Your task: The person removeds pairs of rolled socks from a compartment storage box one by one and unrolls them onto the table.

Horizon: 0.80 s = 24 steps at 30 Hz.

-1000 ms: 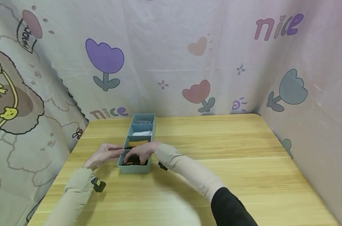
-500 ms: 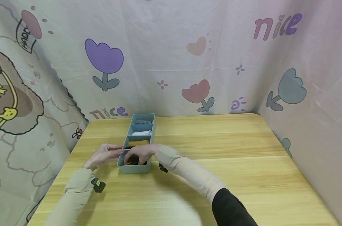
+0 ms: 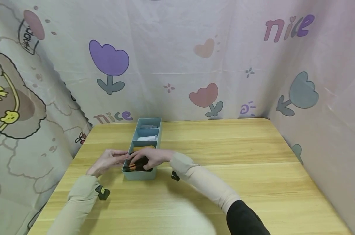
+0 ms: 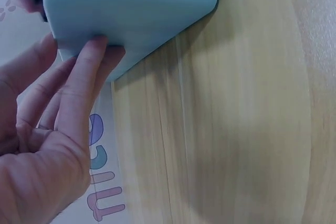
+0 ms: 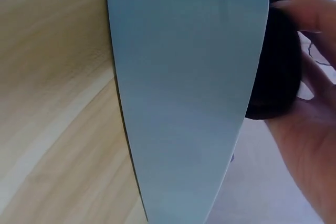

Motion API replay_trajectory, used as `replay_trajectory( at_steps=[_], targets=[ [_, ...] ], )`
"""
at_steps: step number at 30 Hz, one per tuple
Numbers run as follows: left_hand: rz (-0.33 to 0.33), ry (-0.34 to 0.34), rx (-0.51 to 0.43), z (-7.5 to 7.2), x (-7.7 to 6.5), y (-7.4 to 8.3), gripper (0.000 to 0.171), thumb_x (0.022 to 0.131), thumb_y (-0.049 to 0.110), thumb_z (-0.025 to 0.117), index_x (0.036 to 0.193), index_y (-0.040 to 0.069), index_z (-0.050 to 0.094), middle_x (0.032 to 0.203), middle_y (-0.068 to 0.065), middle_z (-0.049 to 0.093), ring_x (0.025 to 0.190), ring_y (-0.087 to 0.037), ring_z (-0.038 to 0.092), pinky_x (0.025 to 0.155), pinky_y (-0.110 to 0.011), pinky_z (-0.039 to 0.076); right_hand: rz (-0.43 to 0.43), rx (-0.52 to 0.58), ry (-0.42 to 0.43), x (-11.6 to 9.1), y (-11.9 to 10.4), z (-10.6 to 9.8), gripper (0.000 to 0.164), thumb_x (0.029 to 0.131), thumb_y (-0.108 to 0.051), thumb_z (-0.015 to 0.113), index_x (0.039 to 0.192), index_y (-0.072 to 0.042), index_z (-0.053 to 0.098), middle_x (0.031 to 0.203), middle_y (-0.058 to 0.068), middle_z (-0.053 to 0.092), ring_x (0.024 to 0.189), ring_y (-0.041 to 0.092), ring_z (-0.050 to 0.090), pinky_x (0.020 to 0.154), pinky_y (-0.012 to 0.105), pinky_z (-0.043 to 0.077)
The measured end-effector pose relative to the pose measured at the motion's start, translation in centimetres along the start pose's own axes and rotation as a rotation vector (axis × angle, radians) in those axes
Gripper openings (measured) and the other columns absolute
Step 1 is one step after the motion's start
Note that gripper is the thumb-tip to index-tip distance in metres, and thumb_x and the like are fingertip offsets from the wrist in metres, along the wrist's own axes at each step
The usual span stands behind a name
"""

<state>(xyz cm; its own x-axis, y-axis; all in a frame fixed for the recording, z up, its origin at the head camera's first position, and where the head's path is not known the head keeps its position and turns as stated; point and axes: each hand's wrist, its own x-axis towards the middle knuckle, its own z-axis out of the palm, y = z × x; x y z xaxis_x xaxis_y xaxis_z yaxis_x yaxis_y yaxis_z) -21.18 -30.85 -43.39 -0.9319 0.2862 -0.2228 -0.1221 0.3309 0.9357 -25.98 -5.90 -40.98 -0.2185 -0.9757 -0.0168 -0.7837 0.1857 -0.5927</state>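
- Wood table, printed cloth behind.
- Blue box set lengthwise, front compartment nearest, likely for easy reach.
- Left hand: straight fingers against box's left wall, probably steadying it.
- Right hand: curled round black bundle at front compartment, partly above rim.
- Dark, rounded, soft-looking, orange streaks; kind unclear.

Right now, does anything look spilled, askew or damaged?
Nothing stands out. The box sits upright on the table, with no visible spill or damage. A black item pokes above its rim, but the right hand holds it.
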Motion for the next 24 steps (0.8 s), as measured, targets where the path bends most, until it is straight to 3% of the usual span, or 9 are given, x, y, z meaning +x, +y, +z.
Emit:
replay_trajectory(
  at_steps=[5, 10, 16, 21, 24],
  targets=[
    [0.018, 0.004, 0.009, 0.2, 0.1, -0.1, 0.051, 0.101, 0.01, 0.058, 0.14, -0.019, 0.043, 0.135, -0.034, 0.057, 0.096, 0.0, 0.07, 0.089, -0.029, 0.06, -0.088, 0.061, 0.114, -1.2, 0.1, -0.4, 0.056, 0.083, 0.001, 0.063, 0.138, -0.006, 0.061, 0.155, 0.011, 0.049, 0.132, 0.017, 0.051, 0.099, 0.013, 0.04],
    [0.022, 0.006, 0.02, 0.2, 0.1, -0.2, 0.05, 0.102, 0.009, 0.056, 0.141, -0.019, 0.042, 0.137, -0.037, 0.053, 0.098, -0.001, 0.07, 0.089, -0.029, 0.06, -0.142, 0.145, 0.196, -2.4, -0.1, -1.3, 0.052, 0.082, 0.003, 0.062, 0.134, -0.004, 0.064, 0.153, 0.014, 0.051, 0.137, 0.019, 0.05, 0.103, 0.015, 0.042],
    [0.018, 0.015, 0.02, 0.3, 0.1, -0.1, 0.052, 0.101, 0.013, 0.059, 0.14, -0.018, 0.044, 0.137, -0.034, 0.055, 0.101, -0.002, 0.069, 0.091, -0.032, 0.06, -0.119, 0.279, 0.238, -4.3, 0.6, -1.6, 0.048, 0.081, 0.005, 0.061, 0.128, -0.003, 0.065, 0.153, 0.014, 0.05, 0.143, 0.019, 0.044, 0.109, 0.024, 0.044],
    [0.015, 0.022, 0.042, 0.3, -0.1, -0.1, 0.052, 0.101, 0.015, 0.06, 0.139, -0.018, 0.045, 0.137, -0.033, 0.055, 0.105, -0.005, 0.068, 0.092, -0.034, 0.059, -0.077, 0.364, 0.236, -6.3, 1.4, -1.4, 0.044, 0.082, 0.005, 0.061, 0.124, -0.003, 0.065, 0.155, 0.014, 0.049, 0.142, 0.019, 0.045, 0.106, 0.022, 0.045],
    [0.017, 0.021, 0.05, 0.4, -0.1, -0.1, 0.052, 0.102, 0.015, 0.059, 0.139, -0.019, 0.045, 0.139, -0.036, 0.053, 0.111, -0.014, 0.069, 0.093, -0.036, 0.059, -0.053, 0.378, 0.25, -7.5, 1.9, -1.1, 0.043, 0.082, 0.004, 0.063, 0.124, -0.003, 0.065, 0.155, 0.013, 0.049, 0.143, 0.021, 0.046, 0.105, 0.021, 0.045]
  ],
)
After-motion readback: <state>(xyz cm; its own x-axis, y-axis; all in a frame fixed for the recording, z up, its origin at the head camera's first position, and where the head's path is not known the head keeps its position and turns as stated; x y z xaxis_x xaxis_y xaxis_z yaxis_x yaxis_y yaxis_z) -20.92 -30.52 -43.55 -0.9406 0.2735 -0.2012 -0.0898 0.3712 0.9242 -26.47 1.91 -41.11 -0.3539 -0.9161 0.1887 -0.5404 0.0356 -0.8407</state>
